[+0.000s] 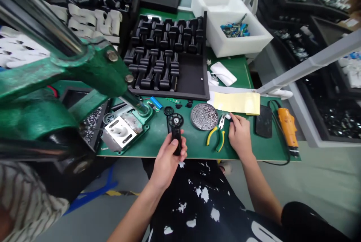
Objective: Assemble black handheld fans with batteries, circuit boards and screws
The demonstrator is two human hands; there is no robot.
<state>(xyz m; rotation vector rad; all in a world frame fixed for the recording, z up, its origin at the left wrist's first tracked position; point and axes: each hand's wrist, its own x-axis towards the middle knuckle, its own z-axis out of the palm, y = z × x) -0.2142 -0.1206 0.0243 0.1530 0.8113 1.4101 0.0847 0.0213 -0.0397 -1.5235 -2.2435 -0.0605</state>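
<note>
My left hand (168, 161) grips a black cylindrical handle (176, 142) upright, with a round black fan-like grille (175, 121) on its top end. My right hand (240, 136) rests on the green work mat (194, 144), its fingertips at a small pale part (227, 116) next to yellow-handled pliers (217, 136). The pliers lie open, just left of that hand. A round perforated metal dish of small parts (204, 116) sits beyond the pliers. An orange electric screwdriver (287, 127) lies to the right.
A black tray of upright black handles (166, 57) and a white plastic bin of blue parts (234, 20) stand beyond the mat. A green press (84, 72) looms at left, above a metal fixture (121, 131). A striped sleeve (25, 200) of another person shows lower left.
</note>
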